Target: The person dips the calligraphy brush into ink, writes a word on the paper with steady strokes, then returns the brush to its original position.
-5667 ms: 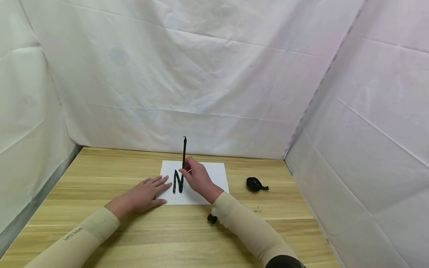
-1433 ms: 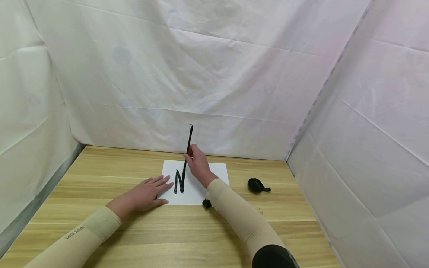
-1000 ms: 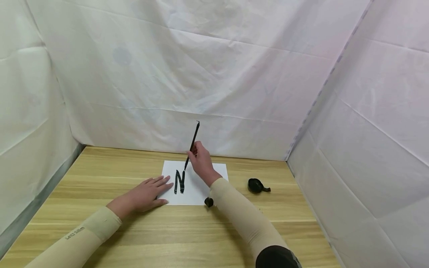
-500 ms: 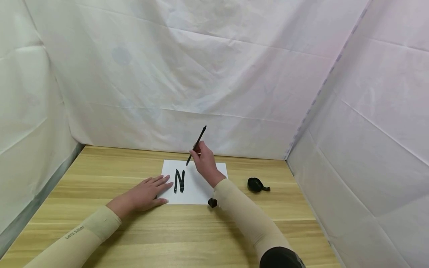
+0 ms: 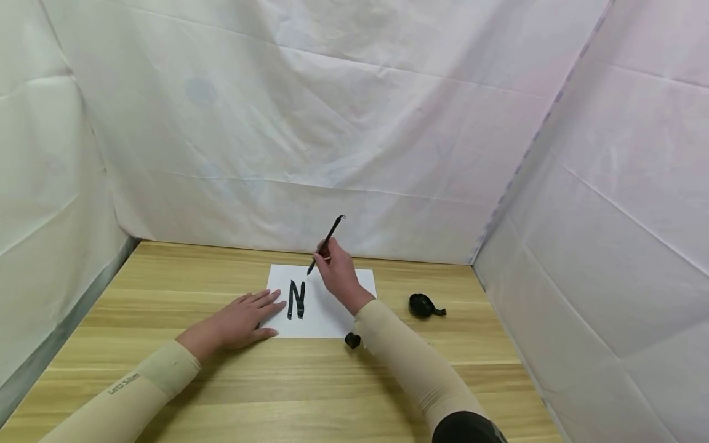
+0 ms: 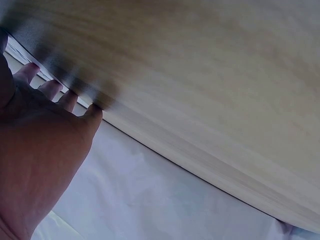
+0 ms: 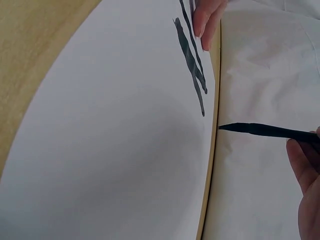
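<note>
My right hand (image 5: 340, 274) pinches a dark writing brush (image 5: 327, 243) between thumb and fingers. The brush leans, its top toward the upper right and its pointed tip above the upper part of a white sheet of paper (image 5: 332, 317). In the right wrist view the brush tip (image 7: 227, 127) stands clear of the paper. A black painted letter N (image 5: 296, 300) marks the paper's left half. Flat on the sheet's left edge rests my left hand (image 5: 246, 320), fingers spread and straight. In the left wrist view, its fingers (image 6: 67, 100) reach across the paper's edge.
A small black dish with a short handle (image 5: 422, 306) sits right of the paper on the wooden table (image 5: 249, 394). A small black object (image 5: 352, 340) shows beside the right sleeve, by the paper's lower edge. White cloth (image 5: 332, 123) encloses the table's back and sides.
The brush has come up off the N's right stroke and tilted over to the right. My right hand has shifted right; its forearm moved along. My left hand stays in place.
</note>
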`<state>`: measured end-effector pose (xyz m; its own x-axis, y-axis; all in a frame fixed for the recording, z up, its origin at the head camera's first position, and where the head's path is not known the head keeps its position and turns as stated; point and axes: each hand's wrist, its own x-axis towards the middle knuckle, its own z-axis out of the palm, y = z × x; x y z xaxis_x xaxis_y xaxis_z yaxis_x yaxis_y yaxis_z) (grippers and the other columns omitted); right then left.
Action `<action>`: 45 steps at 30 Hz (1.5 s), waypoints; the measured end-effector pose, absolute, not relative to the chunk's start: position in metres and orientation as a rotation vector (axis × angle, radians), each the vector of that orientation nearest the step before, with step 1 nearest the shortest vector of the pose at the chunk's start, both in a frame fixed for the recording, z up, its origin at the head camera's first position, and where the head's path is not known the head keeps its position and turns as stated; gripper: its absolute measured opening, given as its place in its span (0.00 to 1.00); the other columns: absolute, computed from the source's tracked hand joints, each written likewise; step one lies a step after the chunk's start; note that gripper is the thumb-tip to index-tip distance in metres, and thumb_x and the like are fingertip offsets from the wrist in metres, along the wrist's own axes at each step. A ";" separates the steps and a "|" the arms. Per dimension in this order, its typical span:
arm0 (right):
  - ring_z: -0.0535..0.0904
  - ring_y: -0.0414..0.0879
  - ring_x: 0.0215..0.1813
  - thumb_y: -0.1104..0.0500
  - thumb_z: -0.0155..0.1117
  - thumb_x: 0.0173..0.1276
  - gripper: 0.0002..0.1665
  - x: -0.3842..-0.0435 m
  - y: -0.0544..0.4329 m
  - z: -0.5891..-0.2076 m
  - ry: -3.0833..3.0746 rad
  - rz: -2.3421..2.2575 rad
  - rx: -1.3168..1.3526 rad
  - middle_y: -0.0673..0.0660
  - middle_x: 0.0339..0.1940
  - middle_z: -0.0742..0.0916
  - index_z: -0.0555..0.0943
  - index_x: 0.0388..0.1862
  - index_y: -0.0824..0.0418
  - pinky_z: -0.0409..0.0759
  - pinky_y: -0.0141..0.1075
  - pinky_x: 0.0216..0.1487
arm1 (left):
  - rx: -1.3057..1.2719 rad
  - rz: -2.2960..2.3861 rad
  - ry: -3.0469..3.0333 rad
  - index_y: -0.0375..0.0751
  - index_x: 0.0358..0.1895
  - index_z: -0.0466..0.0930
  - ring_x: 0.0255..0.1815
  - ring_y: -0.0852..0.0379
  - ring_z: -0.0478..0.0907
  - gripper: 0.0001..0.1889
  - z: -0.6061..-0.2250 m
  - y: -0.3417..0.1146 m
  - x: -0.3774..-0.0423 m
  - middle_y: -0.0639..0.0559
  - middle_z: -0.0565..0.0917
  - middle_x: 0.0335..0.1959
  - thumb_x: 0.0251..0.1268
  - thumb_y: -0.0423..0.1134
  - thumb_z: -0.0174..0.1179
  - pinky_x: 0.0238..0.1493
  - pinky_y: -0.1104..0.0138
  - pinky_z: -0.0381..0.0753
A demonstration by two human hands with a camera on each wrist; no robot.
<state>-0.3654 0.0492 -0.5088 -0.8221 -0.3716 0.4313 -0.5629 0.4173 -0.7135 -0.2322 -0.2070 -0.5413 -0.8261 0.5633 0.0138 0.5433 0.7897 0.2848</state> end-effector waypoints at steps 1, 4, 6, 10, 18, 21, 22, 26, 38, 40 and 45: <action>0.89 0.45 0.52 0.63 0.67 0.85 0.08 -0.365 0.049 -0.509 -2.466 1.359 0.823 0.52 0.48 0.89 0.78 0.56 0.56 0.90 0.38 0.53 | 0.902 0.434 2.904 0.39 0.85 0.69 0.86 0.28 0.60 0.37 -0.542 -0.207 -0.232 0.34 0.64 0.87 0.86 0.58 0.60 0.79 0.30 0.63; 0.89 0.45 0.52 0.64 0.67 0.85 0.08 -0.365 0.050 -0.511 -2.467 1.360 0.825 0.52 0.48 0.89 0.79 0.56 0.59 0.90 0.39 0.53 | 0.932 0.447 2.913 0.39 0.85 0.69 0.85 0.27 0.61 0.36 -0.545 -0.209 -0.233 0.33 0.66 0.86 0.86 0.57 0.60 0.78 0.30 0.65; 0.89 0.45 0.52 0.64 0.66 0.85 0.09 -0.364 0.050 -0.511 -2.468 1.365 0.830 0.52 0.48 0.89 0.79 0.57 0.62 0.90 0.39 0.53 | 0.943 0.453 2.919 0.38 0.84 0.70 0.85 0.26 0.62 0.36 -0.545 -0.209 -0.232 0.32 0.66 0.85 0.85 0.57 0.61 0.77 0.29 0.65; 0.89 0.44 0.52 0.63 0.66 0.85 0.11 -0.364 0.052 -0.512 -2.471 1.378 0.842 0.52 0.48 0.89 0.79 0.59 0.66 0.90 0.39 0.53 | 0.909 0.449 2.908 0.38 0.84 0.70 0.86 0.27 0.61 0.36 -0.543 -0.208 -0.232 0.33 0.65 0.86 0.85 0.57 0.61 0.79 0.30 0.64; 0.89 0.44 0.50 0.64 0.67 0.85 0.08 -0.364 0.052 -0.514 -2.466 1.345 0.861 0.52 0.46 0.88 0.78 0.55 0.62 0.90 0.37 0.52 | 0.941 0.457 2.926 0.39 0.85 0.69 0.85 0.27 0.61 0.36 -0.544 -0.210 -0.231 0.32 0.66 0.86 0.86 0.56 0.60 0.79 0.30 0.64; 0.89 0.44 0.50 0.64 0.67 0.84 0.07 -0.364 0.051 -0.515 -2.473 1.346 0.855 0.52 0.45 0.89 0.78 0.54 0.60 0.90 0.38 0.51 | 0.960 0.481 2.934 0.38 0.84 0.70 0.84 0.26 0.62 0.36 -0.546 -0.211 -0.231 0.31 0.66 0.85 0.85 0.56 0.61 0.77 0.29 0.65; 0.89 0.44 0.50 0.64 0.67 0.84 0.07 -0.363 0.051 -0.515 -2.480 1.345 0.851 0.52 0.45 0.89 0.78 0.54 0.59 0.90 0.38 0.51 | 0.960 0.486 2.933 0.38 0.84 0.70 0.84 0.26 0.62 0.36 -0.546 -0.212 -0.231 0.31 0.66 0.85 0.85 0.56 0.61 0.77 0.29 0.64; 0.88 0.44 0.51 0.63 0.66 0.85 0.06 -0.361 0.052 -0.517 -2.512 1.335 0.834 0.52 0.46 0.89 0.78 0.54 0.56 0.90 0.38 0.52 | 0.960 0.476 2.933 0.37 0.83 0.71 0.84 0.24 0.63 0.37 -0.546 -0.211 -0.231 0.30 0.67 0.84 0.85 0.57 0.61 0.76 0.28 0.66; 0.88 0.43 0.51 0.63 0.66 0.85 0.05 -0.362 0.054 -0.524 -2.493 1.324 0.874 0.50 0.45 0.88 0.79 0.54 0.59 0.90 0.38 0.52 | 0.909 0.428 2.913 0.40 0.85 0.69 0.86 0.28 0.61 0.36 -0.543 -0.209 -0.232 0.34 0.65 0.86 0.86 0.58 0.59 0.80 0.31 0.64; 0.88 0.43 0.51 0.64 0.66 0.84 0.06 -0.362 0.054 -0.525 -2.491 1.326 0.879 0.50 0.45 0.88 0.79 0.54 0.59 0.90 0.38 0.52 | 0.911 0.428 2.914 0.39 0.85 0.69 0.86 0.28 0.61 0.36 -0.543 -0.209 -0.232 0.33 0.65 0.86 0.86 0.57 0.59 0.80 0.31 0.64; 0.89 0.43 0.51 0.63 0.66 0.85 0.07 -0.362 0.054 -0.526 -2.503 1.325 0.883 0.51 0.47 0.88 0.80 0.56 0.62 0.90 0.39 0.53 | 0.912 0.426 2.915 0.38 0.85 0.70 0.86 0.28 0.61 0.36 -0.541 -0.209 -0.231 0.33 0.65 0.86 0.86 0.56 0.60 0.80 0.31 0.64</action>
<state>-0.3622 0.0543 -0.5255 -0.8089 -0.4204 0.4110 -0.5763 0.4282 -0.6961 -0.2310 -0.2089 -0.5413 -0.8236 0.5665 0.0265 0.5504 0.7872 0.2780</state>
